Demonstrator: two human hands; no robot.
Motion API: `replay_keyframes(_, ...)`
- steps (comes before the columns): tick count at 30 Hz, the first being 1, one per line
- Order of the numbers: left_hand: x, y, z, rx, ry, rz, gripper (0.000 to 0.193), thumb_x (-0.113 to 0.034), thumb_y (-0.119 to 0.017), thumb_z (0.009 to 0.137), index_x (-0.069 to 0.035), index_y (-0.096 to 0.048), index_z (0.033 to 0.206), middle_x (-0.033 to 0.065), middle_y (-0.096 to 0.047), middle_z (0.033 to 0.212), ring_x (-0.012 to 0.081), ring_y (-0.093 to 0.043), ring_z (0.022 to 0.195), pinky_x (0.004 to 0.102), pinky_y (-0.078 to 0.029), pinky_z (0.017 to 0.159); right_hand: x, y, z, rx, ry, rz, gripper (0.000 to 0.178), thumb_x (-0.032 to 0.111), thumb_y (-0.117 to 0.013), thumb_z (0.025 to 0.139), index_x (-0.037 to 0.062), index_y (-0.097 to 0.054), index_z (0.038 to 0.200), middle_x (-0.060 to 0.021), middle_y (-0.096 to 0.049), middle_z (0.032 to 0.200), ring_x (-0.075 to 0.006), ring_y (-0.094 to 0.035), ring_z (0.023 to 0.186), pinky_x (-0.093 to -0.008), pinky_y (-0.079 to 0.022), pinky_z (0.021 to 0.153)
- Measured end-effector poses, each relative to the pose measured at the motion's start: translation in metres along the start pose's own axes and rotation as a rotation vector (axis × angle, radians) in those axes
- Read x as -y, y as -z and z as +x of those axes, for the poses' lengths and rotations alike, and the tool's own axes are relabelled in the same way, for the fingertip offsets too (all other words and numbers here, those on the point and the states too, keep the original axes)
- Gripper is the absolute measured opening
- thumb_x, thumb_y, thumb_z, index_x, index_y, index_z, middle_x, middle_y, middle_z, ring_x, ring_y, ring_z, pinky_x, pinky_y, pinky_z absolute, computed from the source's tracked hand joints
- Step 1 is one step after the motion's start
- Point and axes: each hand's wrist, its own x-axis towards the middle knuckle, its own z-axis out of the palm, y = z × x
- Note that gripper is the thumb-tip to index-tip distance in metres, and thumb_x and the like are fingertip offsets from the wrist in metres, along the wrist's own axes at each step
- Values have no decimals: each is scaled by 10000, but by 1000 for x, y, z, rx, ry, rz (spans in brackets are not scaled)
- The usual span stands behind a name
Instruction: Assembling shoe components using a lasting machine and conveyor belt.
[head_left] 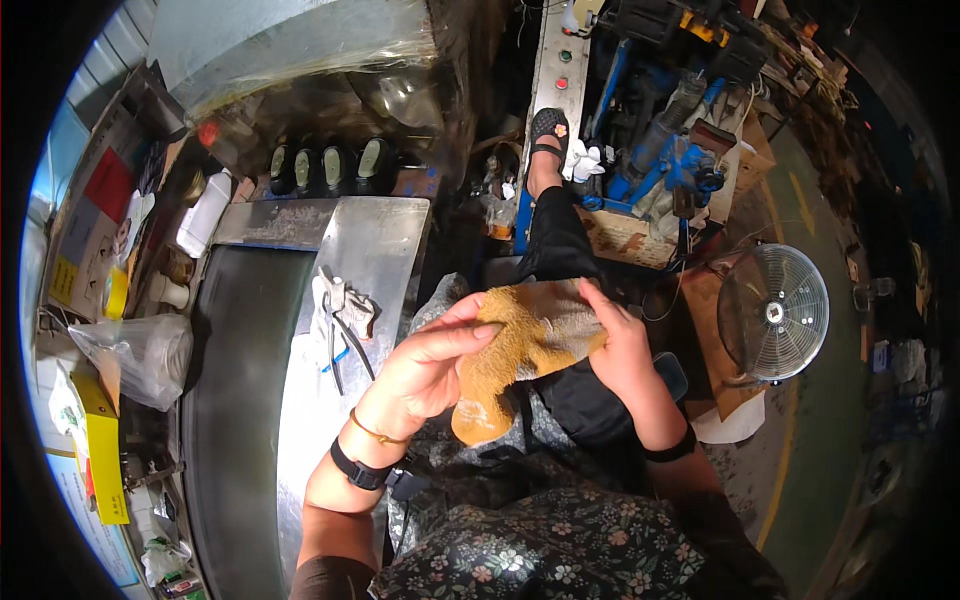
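Observation:
Stretched between my two hands, above my lap, is a mustard-yellow work glove (525, 335) with a rough surface and pale worn patches. My left hand (430, 355) grips one side of it, thumb on top. The glove's opposite end is pinched by my right hand (622, 345), whose fingertips are partly hidden behind it. One rounded finger or thumb of the glove hangs down near my left palm. To the left, a pair of pliers (345, 335) with dark handles lies by a crumpled whitish glove or cloth (357, 312) on the metal bench top (308, 430).
A dark conveyor belt (243, 400) runs along the left. Several dark shoe-like pieces with pale green soles (333, 168) stand beyond it. Ahead, my foot (547, 150) rests beside blue machinery (655, 165) with push buttons. A round caged fan (774, 312) stands at right.

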Motion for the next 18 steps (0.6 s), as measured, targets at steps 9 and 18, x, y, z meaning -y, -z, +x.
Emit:
replay_keyframes(9, -4, -58, 13, -75, -86, -456, 331, -152, -570, 899, 50, -501, 1152, 180, -584, 1102, 291, -546, 1010, 412, -424, 953, 49, -75, -12, 332, -474, 1371, 461, 79, -704, 849, 41, -538, 1277, -69, -597, 1241, -207, -582, 1123, -352, -474, 974)
replay_keyframes(18, -8, 25, 0, -17, -196, 49, 656, -388, -524, 942, 25, -349, 1419, 278, -403, 1425, 416, -380, 1340, 525, -276, 1125, 44, -39, -31, 694, -430, 1601, 562, -74, -644, 811, 9, -449, 1331, -92, -596, 1211, -216, -594, 1117, -374, -482, 965)
